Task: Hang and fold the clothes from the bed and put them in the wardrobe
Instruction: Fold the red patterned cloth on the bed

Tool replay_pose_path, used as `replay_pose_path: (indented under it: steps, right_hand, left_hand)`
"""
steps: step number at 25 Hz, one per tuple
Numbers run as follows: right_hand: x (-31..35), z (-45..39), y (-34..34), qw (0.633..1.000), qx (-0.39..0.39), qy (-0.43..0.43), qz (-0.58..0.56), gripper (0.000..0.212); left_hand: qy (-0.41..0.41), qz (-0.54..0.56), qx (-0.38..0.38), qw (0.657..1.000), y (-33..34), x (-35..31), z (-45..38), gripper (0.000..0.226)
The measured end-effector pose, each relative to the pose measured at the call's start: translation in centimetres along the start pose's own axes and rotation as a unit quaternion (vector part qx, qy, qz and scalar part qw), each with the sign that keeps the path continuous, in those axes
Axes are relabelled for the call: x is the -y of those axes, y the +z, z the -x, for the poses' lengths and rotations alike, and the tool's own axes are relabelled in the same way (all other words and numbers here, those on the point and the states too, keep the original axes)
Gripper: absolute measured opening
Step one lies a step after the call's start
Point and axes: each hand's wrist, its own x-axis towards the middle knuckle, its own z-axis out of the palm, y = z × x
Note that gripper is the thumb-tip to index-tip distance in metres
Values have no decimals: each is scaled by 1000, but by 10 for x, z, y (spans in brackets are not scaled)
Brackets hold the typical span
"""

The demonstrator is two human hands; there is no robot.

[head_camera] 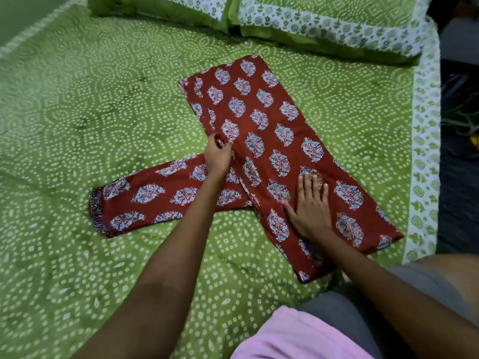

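Observation:
A dark red garment (261, 120) with blue floral motifs lies flat on the green bedsheet (77, 112). Its long body runs from upper middle to lower right, and one sleeve (155, 198) sticks out to the left. My left hand (217, 156) pinches the fabric where the sleeve meets the body. My right hand (309, 211) lies flat, fingers spread, pressing on the lower part of the body.
Two green and white patterned pillows (324, 24) lie along the far edge of the bed. The bed's white-bordered edge (425, 151) runs down the right, with dark floor beyond it. A pink cloth (293, 335) and my grey-clad leg (342, 314) are at the bottom.

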Motion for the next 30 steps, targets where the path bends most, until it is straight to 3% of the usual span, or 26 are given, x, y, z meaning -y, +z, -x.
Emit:
replay_pose_path:
  steps: [3, 7, 11, 15, 19, 23, 27, 30]
  right_hand:
    - [23, -14, 6, 993, 19, -119, -14, 85]
    - [26, -73, -5, 997, -17, -51, -62, 90]
    - [39, -107, -11, 987, 4, -138, -83, 97]
    - [36, -115, -2, 987, -42, -139, -72, 81]
    - [36, -114, 3, 986, -62, -134, -80, 75]
    - [36, -115, 5, 986, -75, -130, -78, 73]
    - [37, -117, 4, 985, -77, -129, -82, 74]
    - [36, -117, 5, 986, -70, -134, -74, 76]
  left_hand:
    - [-38, 39, -4, 998, -4, -8, -33, 34]
    - [-73, 126, 33, 989, -2, -24, -78, 39]
    - [-73, 89, 10, 993, 4, -33, -126, 46]
    - [-90, 27, -9, 995, 10, -43, -178, 37]
    - [-130, 81, -12, 988, 16, -43, -216, 31]
    - [-171, 104, -26, 979, 15, -36, -239, 55]
    - [-138, 129, -5, 982, 9, -52, -214, 13]
    - [-112, 228, -41, 966, -3, -36, -218, 7]
